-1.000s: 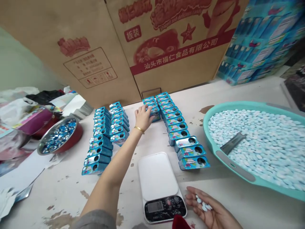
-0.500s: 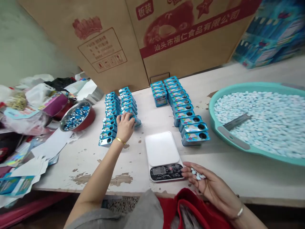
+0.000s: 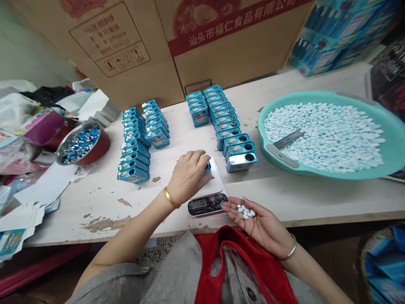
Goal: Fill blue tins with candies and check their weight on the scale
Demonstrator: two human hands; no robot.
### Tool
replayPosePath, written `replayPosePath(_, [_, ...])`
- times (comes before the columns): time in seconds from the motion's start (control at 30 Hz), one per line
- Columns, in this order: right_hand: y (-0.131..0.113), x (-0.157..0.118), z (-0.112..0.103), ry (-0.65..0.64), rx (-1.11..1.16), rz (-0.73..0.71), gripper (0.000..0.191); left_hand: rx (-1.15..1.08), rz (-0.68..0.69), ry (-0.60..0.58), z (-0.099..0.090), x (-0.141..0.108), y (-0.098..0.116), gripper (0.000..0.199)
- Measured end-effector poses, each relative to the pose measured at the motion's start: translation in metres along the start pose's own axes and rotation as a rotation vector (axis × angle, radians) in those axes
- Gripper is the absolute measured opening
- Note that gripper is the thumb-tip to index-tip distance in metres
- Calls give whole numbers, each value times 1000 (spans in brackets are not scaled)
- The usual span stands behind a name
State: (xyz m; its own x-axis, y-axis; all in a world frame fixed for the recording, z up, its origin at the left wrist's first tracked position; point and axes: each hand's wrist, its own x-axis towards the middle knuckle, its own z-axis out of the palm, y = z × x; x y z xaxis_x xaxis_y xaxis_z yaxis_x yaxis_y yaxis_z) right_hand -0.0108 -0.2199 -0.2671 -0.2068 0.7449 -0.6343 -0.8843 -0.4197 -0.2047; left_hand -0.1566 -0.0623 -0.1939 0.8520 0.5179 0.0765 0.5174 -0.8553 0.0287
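Nearest, pale candies [image 3: 246, 211] are being cradled in the upturned palm of the right hand [image 3: 261, 226], its fingers spread and only slightly curled; this palm is best being kept level, so that none are being spilled beside the scale [image 3: 207, 205], whose display appears to be showing 0. Just beyond, 1 blue tin [image 3: 208, 166] is being grasped from above over the white plate by the bent fingers of the left hand [image 3: 189, 176]; whether the plate is being touched cannot be told. For a true reading, the tin should be being set flat near the middle, with fingers and wrist being kept off the plate. Most of the tin is being hidden by the hand, only a blue, shiny edge being shown. Farther off, similar tins are being kept in 2 rows at the left [image 3: 133, 174] and 2 at the right: glossy, brightly printed, upright, the nearest right-hand tin [image 3: 242, 162] being marked by silvery glare and a round dark opening.
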Motion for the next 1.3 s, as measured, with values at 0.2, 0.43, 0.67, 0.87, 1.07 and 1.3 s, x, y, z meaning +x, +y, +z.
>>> replayPosePath(0.2, [2, 1, 6, -17, 133, 67, 27, -242, 305, -173, 34, -27, 75, 24])
replayPosePath(0.43, [8, 0, -9, 70, -2, 135, 32, -312, 284, -193, 70, -31, 95, 17])
replayPosePath(0.67, [9, 0, -14, 58, -11, 167, 25, -408, 269, -155, 71, -30, 90, 17])
replayPosePath(0.87, [4, 4, 6, 49, 28, 153, 14, -493, 214, -69, 60, -31, 78, 17])
replayPosePath(1.07, [-9, 22, 29, 14, 85, -46, 19, -597, 19, 260, 9, -18, 21, 12])
replayPosePath(1.3, [-12, 28, 33, -26, 37, -36, 18, -443, -51, 276, 5, -7, -20, 11])
